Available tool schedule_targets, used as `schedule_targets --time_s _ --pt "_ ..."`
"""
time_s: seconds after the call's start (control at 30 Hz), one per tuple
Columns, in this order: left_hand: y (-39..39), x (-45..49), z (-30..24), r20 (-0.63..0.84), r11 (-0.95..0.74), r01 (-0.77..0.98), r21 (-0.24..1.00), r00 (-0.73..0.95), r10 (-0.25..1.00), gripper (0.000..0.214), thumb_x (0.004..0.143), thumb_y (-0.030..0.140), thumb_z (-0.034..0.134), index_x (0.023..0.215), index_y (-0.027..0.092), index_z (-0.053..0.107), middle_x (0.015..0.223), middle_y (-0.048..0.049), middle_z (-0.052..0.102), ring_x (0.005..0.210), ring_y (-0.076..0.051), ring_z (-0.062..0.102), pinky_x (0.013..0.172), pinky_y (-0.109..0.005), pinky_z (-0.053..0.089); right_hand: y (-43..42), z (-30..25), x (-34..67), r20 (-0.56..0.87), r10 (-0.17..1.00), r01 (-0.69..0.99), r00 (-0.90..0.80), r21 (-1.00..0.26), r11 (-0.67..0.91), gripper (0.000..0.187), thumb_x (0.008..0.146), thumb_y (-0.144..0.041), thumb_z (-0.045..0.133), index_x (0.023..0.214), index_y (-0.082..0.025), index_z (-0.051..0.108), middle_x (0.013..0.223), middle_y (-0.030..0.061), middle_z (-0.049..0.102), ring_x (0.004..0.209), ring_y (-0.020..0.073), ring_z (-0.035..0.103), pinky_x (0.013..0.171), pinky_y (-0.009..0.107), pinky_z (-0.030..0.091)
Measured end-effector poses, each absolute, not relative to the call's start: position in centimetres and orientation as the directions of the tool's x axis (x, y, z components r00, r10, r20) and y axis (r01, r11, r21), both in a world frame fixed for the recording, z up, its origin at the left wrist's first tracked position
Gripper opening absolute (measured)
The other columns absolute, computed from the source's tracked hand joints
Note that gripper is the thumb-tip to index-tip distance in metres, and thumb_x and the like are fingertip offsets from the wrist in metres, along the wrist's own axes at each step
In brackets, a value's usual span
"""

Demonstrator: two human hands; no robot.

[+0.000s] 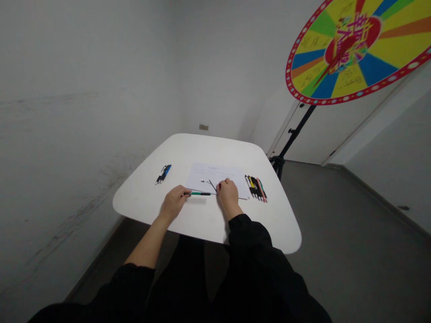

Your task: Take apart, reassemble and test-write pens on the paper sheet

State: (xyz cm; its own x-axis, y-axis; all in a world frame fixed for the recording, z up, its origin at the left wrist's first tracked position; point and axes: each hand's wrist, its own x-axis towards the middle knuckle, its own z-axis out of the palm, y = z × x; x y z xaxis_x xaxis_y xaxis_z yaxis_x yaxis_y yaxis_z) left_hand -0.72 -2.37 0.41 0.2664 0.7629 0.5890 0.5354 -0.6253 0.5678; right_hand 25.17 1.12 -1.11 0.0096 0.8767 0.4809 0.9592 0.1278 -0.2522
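Observation:
My left hand (175, 200) is closed on the end of a green pen barrel (200, 194) with a black section, held level above the near edge of the paper. My right hand (228, 194) rests over the paper (218, 172) with its fingertips pinched together. What those fingers hold is hidden. Beside them a thin dark stick (212, 184), perhaps a refill, slants across the sheet. A small dark and silvery piece (202, 181) lies on the paper to the left of the stick.
Several pens (256, 188) lie in a row on the right of the white table (215, 147). A few dark and blue pens (163, 174) are at the left. Beyond the table, a colourful prize wheel (357, 49) stands on a black stand (296, 132). A wall runs close on the left.

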Motion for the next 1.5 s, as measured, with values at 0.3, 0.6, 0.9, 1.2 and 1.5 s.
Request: schedule_targets --time_s 0.3,0.6,0.9,1.2,1.5 --pt "-2.4 -0.7 0.4 0.587 -0.618 0.540 0.571 0.258 0.768 0.015 0.092 0.012 0.060 0.095 0.023 0.071 0.094 -0.0029 0.071 0.094 -0.021 0.068 0.087 -0.036 0.054 1.0 -1.3 25.5 0.505 0.863 0.952 -0.022 -0.254 0.173 0.025 0.100 -0.019 0.055 0.088 -0.016 0.076 0.094 0.0141 0.065 0.089 0.0263 0.053 0.079 0.038 0.043" --pt "-2.4 -0.7 0.4 0.575 -0.605 0.544 0.581 0.251 0.778 0.016 0.092 0.013 0.059 0.095 0.023 0.071 0.092 -0.0026 0.071 0.093 -0.021 0.068 0.086 -0.036 0.054 1.1 -1.4 25.4 0.528 0.848 0.968 -0.041 -0.190 0.165 0.021 0.096 -0.013 0.054 0.087 -0.015 0.073 0.094 0.0159 0.064 0.092 0.0275 0.053 0.080 0.038 0.044" --pt "-2.6 -0.7 0.7 0.567 -0.581 0.550 0.600 0.220 0.794 0.015 0.092 0.015 0.060 0.094 0.023 0.072 0.091 -0.0026 0.071 0.091 -0.021 0.067 0.083 -0.034 0.053 1.2 -1.7 26.0 0.554 0.831 0.838 0.054 -0.477 0.264 0.020 0.095 -0.020 0.050 0.097 -0.016 0.069 0.094 0.0123 0.069 0.089 0.0247 0.060 0.082 0.036 0.049" --pt "-2.2 -0.8 0.5 0.554 -0.516 0.541 0.664 0.107 0.826 0.012 0.090 0.017 0.063 0.091 0.023 0.073 0.092 -0.0026 0.073 0.088 -0.021 0.067 0.083 -0.034 0.055 -0.5 -0.8 26.2 0.475 0.873 0.433 0.111 -0.814 0.388 0.028 0.092 -0.042 0.059 0.096 -0.020 0.075 0.090 0.0089 0.075 0.083 0.0239 0.068 0.079 0.038 0.055" --pt "-2.0 -0.9 0.5 0.554 -0.511 0.529 0.677 0.091 0.828 0.012 0.088 0.015 0.064 0.090 0.022 0.074 0.091 -0.0027 0.073 0.086 -0.020 0.067 0.081 -0.033 0.055 -1.6 -0.7 25.1 0.431 0.902 0.285 0.018 -0.867 0.409 0.024 0.086 -0.042 0.066 0.095 -0.022 0.077 0.086 0.0067 0.076 0.080 0.0227 0.072 0.082 0.039 0.057"
